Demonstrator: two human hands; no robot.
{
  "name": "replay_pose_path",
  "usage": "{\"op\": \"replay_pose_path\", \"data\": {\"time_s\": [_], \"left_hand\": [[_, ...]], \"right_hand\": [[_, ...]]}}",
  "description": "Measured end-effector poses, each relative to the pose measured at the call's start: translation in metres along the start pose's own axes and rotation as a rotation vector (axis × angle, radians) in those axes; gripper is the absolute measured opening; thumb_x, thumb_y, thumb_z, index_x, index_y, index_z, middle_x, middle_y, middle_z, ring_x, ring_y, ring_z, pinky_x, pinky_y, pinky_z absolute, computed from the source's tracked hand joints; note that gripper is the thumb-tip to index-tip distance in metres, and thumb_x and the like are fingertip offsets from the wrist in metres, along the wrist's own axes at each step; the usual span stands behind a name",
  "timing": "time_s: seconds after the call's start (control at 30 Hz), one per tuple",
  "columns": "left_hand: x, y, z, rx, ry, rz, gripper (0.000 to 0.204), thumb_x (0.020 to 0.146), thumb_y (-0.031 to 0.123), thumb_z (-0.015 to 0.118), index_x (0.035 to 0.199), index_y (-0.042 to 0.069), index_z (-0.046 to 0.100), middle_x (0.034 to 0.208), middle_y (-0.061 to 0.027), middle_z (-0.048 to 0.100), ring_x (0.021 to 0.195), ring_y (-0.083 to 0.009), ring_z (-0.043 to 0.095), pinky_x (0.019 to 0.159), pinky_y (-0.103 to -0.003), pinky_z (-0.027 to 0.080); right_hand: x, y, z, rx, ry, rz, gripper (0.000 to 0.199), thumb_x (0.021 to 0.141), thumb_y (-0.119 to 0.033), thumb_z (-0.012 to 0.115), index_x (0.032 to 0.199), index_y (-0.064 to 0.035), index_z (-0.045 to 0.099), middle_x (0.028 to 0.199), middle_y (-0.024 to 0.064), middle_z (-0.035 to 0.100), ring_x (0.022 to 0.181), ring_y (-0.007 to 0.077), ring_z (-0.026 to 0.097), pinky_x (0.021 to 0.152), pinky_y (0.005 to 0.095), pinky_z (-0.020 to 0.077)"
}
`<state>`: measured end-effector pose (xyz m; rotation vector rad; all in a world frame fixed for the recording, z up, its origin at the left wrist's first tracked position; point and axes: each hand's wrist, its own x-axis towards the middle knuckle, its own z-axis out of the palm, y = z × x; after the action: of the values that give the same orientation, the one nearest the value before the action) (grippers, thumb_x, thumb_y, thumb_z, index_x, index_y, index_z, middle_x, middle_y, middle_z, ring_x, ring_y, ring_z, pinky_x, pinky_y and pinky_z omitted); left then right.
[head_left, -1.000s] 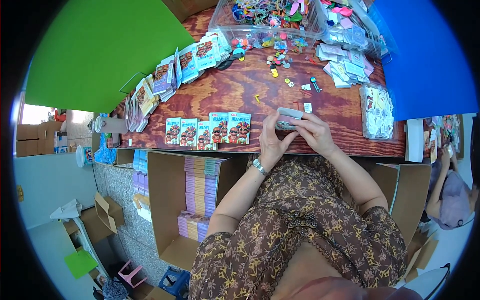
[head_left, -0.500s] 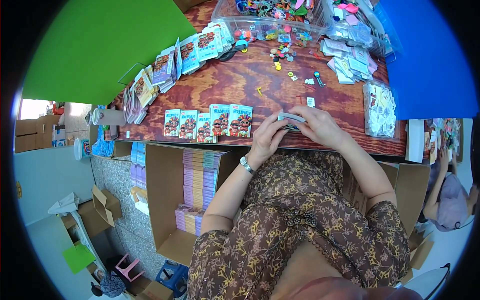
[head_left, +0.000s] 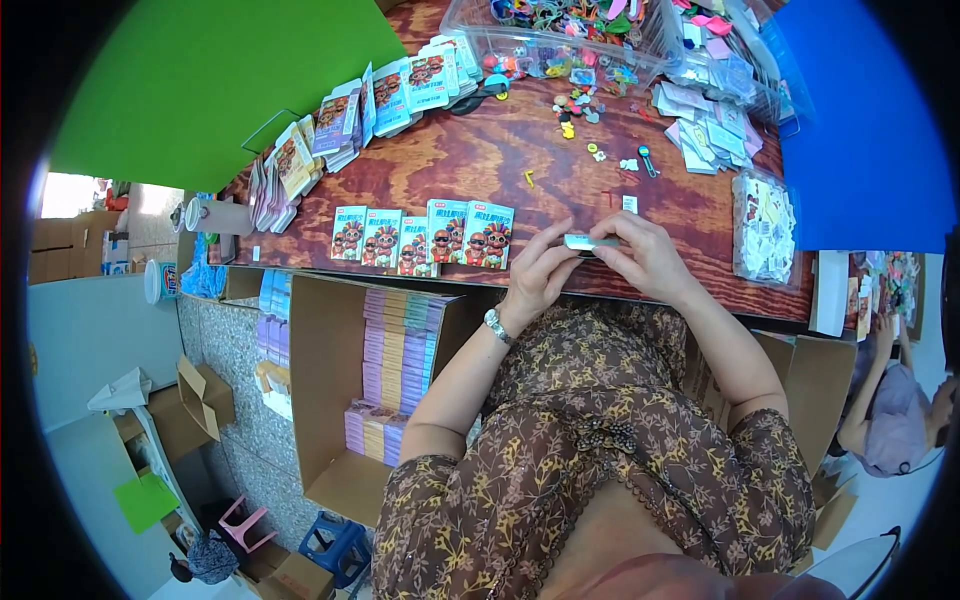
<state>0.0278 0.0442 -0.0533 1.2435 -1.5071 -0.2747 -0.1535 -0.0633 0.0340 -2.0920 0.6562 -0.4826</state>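
Between both hands, just above the table's near edge, is a small flat card box (head_left: 578,242), seen edge-on with a pale teal side. My left hand (head_left: 540,272) pinches its left end, thumb below and fingers behind. My right hand (head_left: 648,258) grips the other end and covers much of it. To the left of my hands stands a row of small printed boxes (head_left: 486,236), white and blue with cartoon figures, some overlapping. A small white slip (head_left: 630,204) lies just beyond my right hand.
Fanned packs (head_left: 390,100) curve along the table's far left. Small trinkets (head_left: 568,128) lie below a clear bin (head_left: 560,45). A clear tray of white pieces (head_left: 764,225) sits at right. Cartons (head_left: 330,400) stand below the table; another person (head_left: 890,415) sits far right.
The card box has turned in my hands: its open-looking end showed before, and now a thin teal edge does. My fingers have shifted along it. The whole view has moved slightly.
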Motion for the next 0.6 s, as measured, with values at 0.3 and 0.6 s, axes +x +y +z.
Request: {"op": "replay_pose_path", "data": {"time_s": [0.3,0.6], "left_hand": [[-0.011,-0.005,0.005,-0.073,0.055,-0.099,0.029,0.082,-0.005,0.078,0.105,-0.001,0.060,0.122,-0.0196,0.065,0.096,-0.0225,0.072,0.073,-0.029,0.061],[-0.011,0.000,0.008,-0.037,0.071,-0.097,0.030,0.085,-0.005,0.075,0.111,0.000,0.061,0.122,-0.0192,0.066,0.097,-0.0248,0.072,0.077,-0.032,0.061]], "right_hand": [[-0.005,0.005,0.019,-0.243,0.184,-0.250,0.020,0.089,-0.001,0.070,0.109,-0.0052,0.069,0.099,0.0112,0.061,0.087,0.0279,0.066,0.070,0.0377,0.0538],[-0.012,0.005,0.030,-0.458,0.180,-0.405,0.032,0.077,0.004,0.072,0.108,-0.0032,0.068,0.101,0.0116,0.062,0.094,0.0307,0.067,0.077,0.0389,0.0566]]}}
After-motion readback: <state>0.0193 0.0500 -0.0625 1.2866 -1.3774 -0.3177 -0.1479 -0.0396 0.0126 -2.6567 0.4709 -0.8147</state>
